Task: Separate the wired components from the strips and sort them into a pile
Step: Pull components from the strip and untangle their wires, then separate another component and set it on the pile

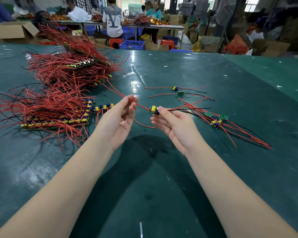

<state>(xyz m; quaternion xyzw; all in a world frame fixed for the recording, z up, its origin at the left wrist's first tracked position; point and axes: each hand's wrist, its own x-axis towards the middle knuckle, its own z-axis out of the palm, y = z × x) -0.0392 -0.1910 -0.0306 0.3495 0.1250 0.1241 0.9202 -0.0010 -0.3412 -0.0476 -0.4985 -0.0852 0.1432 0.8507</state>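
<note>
My right hand [172, 125] pinches a small wired component [154, 109], a green board with a yellow capacitor and a blue part, held above the table. Its red wire runs left to my left hand [120, 117], whose thumb and forefinger pinch it. To the left lie stacked strips of components [58, 120] with many red and black wires, and a larger heap of strips [72, 69] behind them. A pile of separated components [216, 120] lies to the right, with two more loose components [177, 90] farther back.
The green table top [144, 169] stretches around my arms. A short strip piece [103, 107] lies by the near stack. Beyond the far table edge are blue crates [132, 44], cardboard boxes, red stools and several people working at benches.
</note>
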